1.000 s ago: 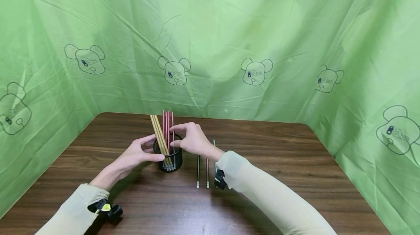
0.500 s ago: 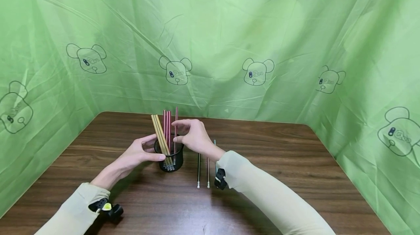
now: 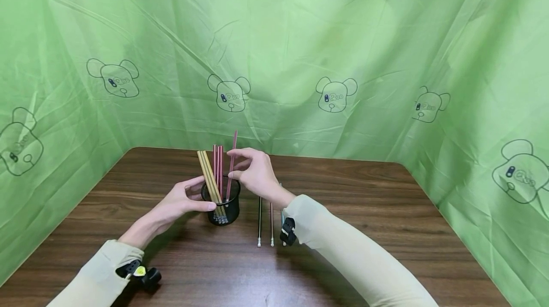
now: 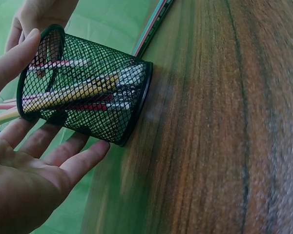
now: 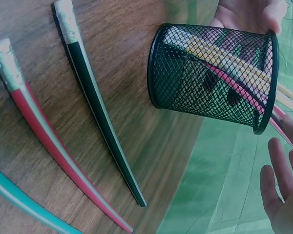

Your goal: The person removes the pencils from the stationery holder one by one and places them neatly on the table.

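Observation:
A black mesh pencil cup (image 3: 228, 212) stands on the table, holding yellow pencils (image 3: 208, 173) that lean left and red pencils (image 3: 217, 159). My left hand (image 3: 177, 201) holds the cup from the left, thumb at the near rim and fingers around its far side, as the left wrist view shows. Above the cup's right side, my right hand (image 3: 259, 173) pinches one pink-red pencil (image 3: 235, 139) between thumb and fingers. That pencil tilts right, its lower end still inside the cup. The right wrist view shows only part of the right hand.
To the right of the cup, a black pencil (image 3: 259, 223), a red pencil (image 3: 272, 225) and a teal pencil (image 5: 24, 202) lie side by side, eraser ends towards me. A green cloth (image 3: 274, 49) surrounds the wooden table (image 3: 206, 269) at the back and sides.
My right hand has moved up and slightly right, drawing the pink-red pencil higher in the cup and apart from the other red ones. The left hand stays in place.

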### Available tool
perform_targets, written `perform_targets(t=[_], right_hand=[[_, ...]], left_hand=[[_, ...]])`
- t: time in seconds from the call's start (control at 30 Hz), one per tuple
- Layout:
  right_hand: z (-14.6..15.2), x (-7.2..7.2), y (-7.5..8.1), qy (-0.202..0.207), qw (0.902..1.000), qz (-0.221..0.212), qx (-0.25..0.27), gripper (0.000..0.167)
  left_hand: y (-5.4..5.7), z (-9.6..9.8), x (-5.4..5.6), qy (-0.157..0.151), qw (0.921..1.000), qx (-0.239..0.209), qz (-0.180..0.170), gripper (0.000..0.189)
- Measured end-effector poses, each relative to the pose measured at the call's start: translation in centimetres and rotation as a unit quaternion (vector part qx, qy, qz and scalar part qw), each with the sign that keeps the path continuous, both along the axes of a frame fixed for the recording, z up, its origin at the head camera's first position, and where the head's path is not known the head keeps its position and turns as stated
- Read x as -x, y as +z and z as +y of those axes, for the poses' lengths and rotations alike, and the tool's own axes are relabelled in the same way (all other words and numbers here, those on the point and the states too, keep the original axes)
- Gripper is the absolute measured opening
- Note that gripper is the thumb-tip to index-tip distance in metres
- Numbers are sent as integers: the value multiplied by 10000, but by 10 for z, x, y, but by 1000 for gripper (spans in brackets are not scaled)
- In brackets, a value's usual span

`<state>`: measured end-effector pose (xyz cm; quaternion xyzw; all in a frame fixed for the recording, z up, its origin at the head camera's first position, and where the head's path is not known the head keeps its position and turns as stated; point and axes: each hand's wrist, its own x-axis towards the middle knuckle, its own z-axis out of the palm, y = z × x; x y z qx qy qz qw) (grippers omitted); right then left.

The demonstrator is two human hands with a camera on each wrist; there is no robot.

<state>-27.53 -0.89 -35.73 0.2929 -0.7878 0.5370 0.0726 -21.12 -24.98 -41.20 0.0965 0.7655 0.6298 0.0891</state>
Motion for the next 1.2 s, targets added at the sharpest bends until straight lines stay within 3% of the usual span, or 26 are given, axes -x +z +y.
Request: perform_targets(t=[0.63,1.2], right_hand=[[6,3,14,85,9998,-32,200,58],[22,5,42,7,9975,-185,686,58]], left_hand=[[-2,0,0,-36,10000,-23,16,93],[2,-1,-2,-16,10000,71,40,96]])
